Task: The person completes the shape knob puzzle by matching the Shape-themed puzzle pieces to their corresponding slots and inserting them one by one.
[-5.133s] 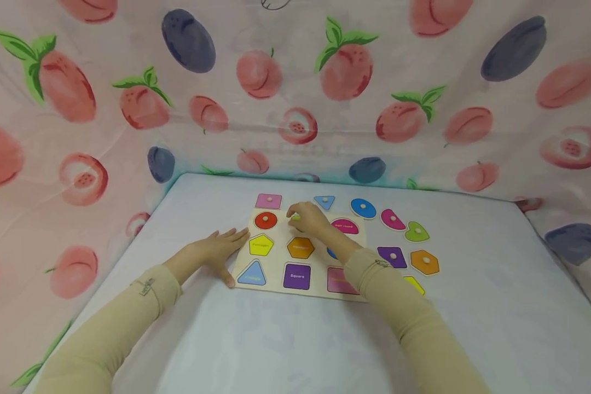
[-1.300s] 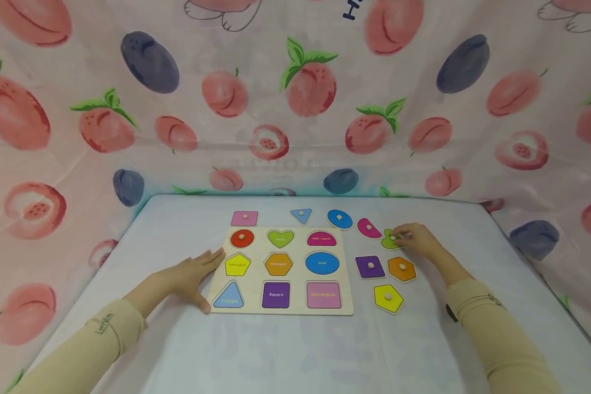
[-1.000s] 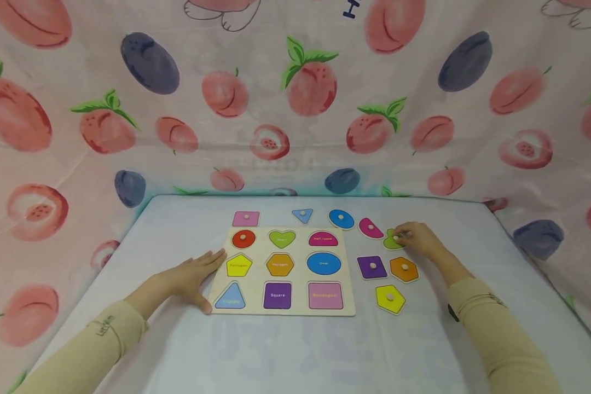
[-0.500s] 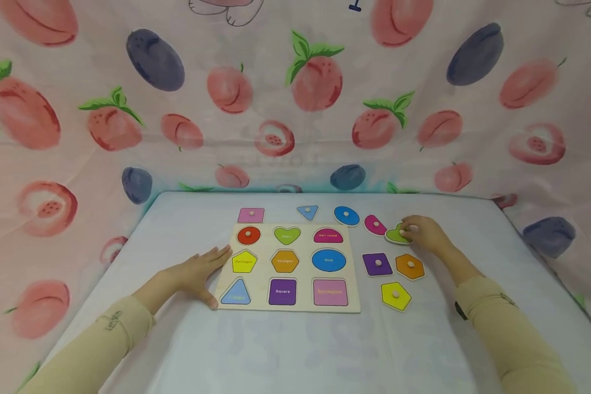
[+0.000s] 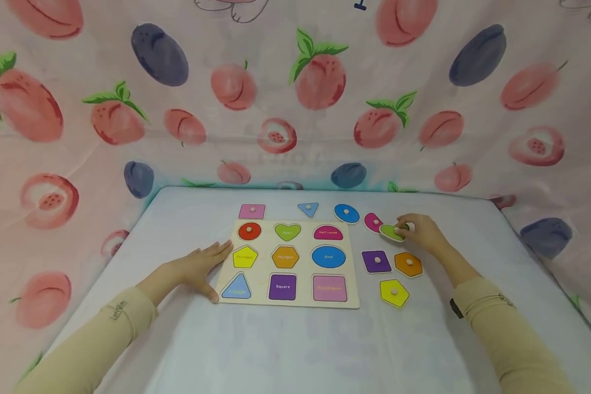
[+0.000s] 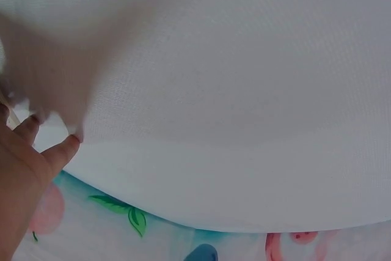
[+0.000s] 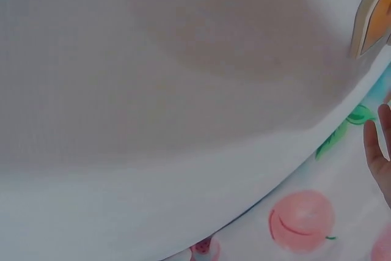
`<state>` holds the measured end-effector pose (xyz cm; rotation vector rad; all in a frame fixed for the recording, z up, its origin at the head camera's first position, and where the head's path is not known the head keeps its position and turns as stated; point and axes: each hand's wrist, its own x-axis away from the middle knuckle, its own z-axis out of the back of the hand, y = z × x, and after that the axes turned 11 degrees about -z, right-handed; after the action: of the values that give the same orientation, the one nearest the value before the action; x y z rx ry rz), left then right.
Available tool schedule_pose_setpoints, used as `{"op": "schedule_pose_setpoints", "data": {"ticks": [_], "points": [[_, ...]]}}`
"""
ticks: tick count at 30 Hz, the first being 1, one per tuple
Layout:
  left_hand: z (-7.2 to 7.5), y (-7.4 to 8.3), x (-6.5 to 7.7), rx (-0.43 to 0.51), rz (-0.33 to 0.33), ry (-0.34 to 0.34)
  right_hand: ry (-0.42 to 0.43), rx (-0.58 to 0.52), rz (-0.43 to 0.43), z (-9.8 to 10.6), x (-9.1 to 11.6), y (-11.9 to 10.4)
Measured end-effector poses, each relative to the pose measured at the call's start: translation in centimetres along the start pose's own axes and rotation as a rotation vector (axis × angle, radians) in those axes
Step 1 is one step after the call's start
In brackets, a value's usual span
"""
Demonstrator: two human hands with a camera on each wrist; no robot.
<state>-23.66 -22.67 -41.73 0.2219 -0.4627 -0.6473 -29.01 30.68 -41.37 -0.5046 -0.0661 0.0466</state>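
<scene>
My right hand [image 5: 421, 232] pinches the knob of a green heart puzzle piece [image 5: 389, 234], which is tilted and overlaps the magenta half-round piece [image 5: 371, 220] in the head view. Fingers spread, my left hand [image 5: 194, 271] rests at the left edge of the wooden shape puzzle board [image 5: 265, 273]. A red round piece with a knob [image 5: 249, 233] sits at the board's back left, beside a printed green heart [image 5: 288, 232]. The left wrist view shows fingers [image 6: 61, 151] over the white cloth; the right wrist view catches only part of the right hand [image 7: 380, 163].
Loose knobbed pieces lie round the board: a pink rectangle [image 5: 246, 212], a light-blue triangle [image 5: 307, 212] and a blue oval [image 5: 342, 216] behind it, a purple square [image 5: 371, 265], an orange hexagon [image 5: 405, 268] and a yellow pentagon [image 5: 388, 296] to its right. A fruit-print curtain [image 5: 295, 153] hangs behind.
My right hand has come from over the board to the green heart piece, taken it by the knob, tilted it and shifted it slightly left. My left hand stays at the board's edge.
</scene>
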Motion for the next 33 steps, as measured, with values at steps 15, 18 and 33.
{"op": "schedule_pose_setpoints", "data": {"ticks": [15,18,33], "points": [[0.4,0.0,-0.4,-0.004,0.011,-0.012,-0.013,-0.026,-0.007,-0.8,0.3,-2.8],[0.4,0.0,-0.3,-0.008,0.017,-0.018,-0.018,-0.037,0.001,-0.9,0.4,-3.5],[0.5,-0.1,-0.4,0.013,0.021,-0.029,0.033,-0.068,0.094,-2.0,0.2,-5.8]]}}
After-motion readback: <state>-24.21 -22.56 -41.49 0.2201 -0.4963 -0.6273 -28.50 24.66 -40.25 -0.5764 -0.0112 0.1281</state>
